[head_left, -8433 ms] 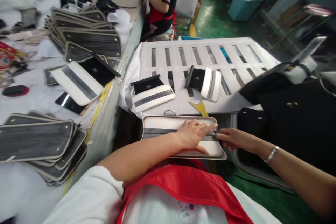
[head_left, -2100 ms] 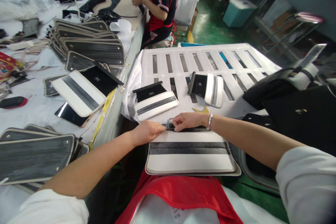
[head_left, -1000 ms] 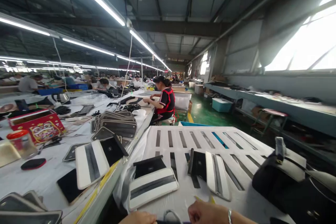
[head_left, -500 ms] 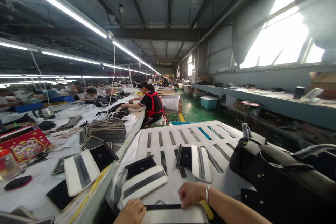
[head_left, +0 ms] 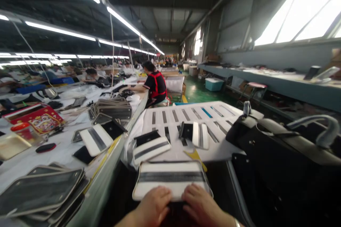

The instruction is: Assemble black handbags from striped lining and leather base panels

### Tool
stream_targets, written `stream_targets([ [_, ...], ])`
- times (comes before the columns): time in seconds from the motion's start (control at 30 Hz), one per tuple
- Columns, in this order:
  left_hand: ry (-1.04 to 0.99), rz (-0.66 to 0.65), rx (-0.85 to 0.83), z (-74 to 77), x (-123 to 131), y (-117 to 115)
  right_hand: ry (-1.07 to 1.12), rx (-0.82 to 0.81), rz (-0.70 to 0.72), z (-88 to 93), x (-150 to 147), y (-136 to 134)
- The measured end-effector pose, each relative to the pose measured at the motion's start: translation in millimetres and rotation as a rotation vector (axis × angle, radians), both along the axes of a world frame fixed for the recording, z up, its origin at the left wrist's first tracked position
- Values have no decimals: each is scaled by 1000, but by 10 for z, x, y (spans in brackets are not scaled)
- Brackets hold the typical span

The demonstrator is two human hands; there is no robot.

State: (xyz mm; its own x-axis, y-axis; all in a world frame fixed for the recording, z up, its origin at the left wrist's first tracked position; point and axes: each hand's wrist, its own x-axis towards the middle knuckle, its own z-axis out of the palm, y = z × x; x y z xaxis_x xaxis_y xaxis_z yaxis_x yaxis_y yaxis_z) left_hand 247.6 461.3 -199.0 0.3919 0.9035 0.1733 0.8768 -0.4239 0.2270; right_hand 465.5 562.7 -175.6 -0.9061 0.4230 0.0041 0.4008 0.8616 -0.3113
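A flat white panel with a dark stripe across its middle [head_left: 172,176] lies level before me, its corners rounded. My left hand [head_left: 157,200] grips its near edge, fingers on top and bent together. Beside it, my right hand [head_left: 195,200] holds the same edge in the same way, slightly blurred. The panel's underside is hidden. Just beyond lie two similar striped white pieces, one at the left [head_left: 151,150] and one at the right [head_left: 200,134], each with a black flap by it.
The pieces rest on a slotted white board [head_left: 181,115]. Black bags [head_left: 279,163] stand at the right. On the left table are stacked dark panels [head_left: 42,191], a red box [head_left: 39,120] and a striped white piece [head_left: 96,139]. A co-worker [head_left: 156,85] sits ahead.
My view has tipped down, showing the whole striped panel. Both hands have gone from a black strip at the panel's far side to its near edge.
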Motion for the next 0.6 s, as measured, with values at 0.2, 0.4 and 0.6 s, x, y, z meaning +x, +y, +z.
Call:
stream_targets([
  [0.2, 56, 129, 50, 350, -33, -180, 84, 43, -74, 146, 69, -88],
  [0.4, -5, 138, 29, 280, -101, -206, 65, 61, -165, 56, 79, -173],
  [0.6, -1, 126, 15, 316, -100, -138, 50, 99, -149, 90, -18, -164],
])
